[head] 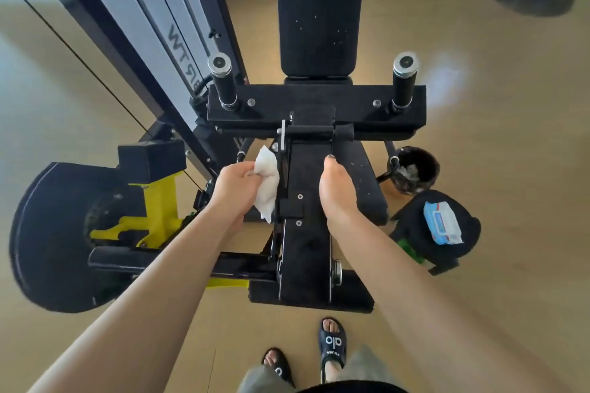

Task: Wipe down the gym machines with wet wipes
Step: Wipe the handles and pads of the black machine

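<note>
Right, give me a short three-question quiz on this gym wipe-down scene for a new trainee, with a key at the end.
1. True or false: the left hand grips the white wet wipe against the left edge of the machine's black centre frame.
2. Multiple choice: where does the pack of wipes lie? A) on the black stool, to the right of the machine; B) on the backrest pad; C) on the floor by the sandals.
3. Fill in: the right hand rests on the frame and holds ____.

Key: 1 true; 2 A; 3 nothing
</note>
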A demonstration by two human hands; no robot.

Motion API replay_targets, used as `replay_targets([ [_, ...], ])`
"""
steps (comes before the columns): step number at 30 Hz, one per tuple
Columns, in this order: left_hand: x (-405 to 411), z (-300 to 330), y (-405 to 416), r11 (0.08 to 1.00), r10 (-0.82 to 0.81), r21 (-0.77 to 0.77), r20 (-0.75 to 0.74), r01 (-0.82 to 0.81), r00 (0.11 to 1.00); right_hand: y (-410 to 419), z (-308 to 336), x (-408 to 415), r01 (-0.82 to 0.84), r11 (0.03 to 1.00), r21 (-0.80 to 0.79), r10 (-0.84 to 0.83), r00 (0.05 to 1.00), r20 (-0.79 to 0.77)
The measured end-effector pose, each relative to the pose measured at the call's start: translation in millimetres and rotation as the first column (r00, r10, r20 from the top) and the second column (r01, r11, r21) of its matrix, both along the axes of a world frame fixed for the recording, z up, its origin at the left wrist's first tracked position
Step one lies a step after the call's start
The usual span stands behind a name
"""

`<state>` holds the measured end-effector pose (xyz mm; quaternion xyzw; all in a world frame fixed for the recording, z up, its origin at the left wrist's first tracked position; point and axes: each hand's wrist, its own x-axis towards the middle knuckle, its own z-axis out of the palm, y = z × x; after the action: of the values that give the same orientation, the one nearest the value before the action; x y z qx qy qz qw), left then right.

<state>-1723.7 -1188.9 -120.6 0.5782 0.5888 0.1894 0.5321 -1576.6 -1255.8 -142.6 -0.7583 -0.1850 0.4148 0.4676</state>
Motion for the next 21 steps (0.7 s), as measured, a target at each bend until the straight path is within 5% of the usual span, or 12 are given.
replay_targets([
  [6,4,36,-19,1.000,0.007,-0.015,0.102,-0.005,0.995,-15,15,-3,0.096,0.976,0.193,-0.097,0.995,-0.003],
  [10,29,56,-39,0.992,-0.086,-0.071,0.222,0.104,0.971,-41,38,8,0.048,0.967,0.248,0.024,0.960,-0.279],
  [13,48,61,-51,0.987,-0.131,-0.059,0.211,0.147,0.969,-72,50,30,0.092,0.954,0.285,0.080,0.839,-0.538],
  [21,117,62,-82,0.979,-0.202,0.001,0.132,0.204,0.970,-125,59,94,0.008,0.932,0.362,0.225,0.772,-0.594],
])
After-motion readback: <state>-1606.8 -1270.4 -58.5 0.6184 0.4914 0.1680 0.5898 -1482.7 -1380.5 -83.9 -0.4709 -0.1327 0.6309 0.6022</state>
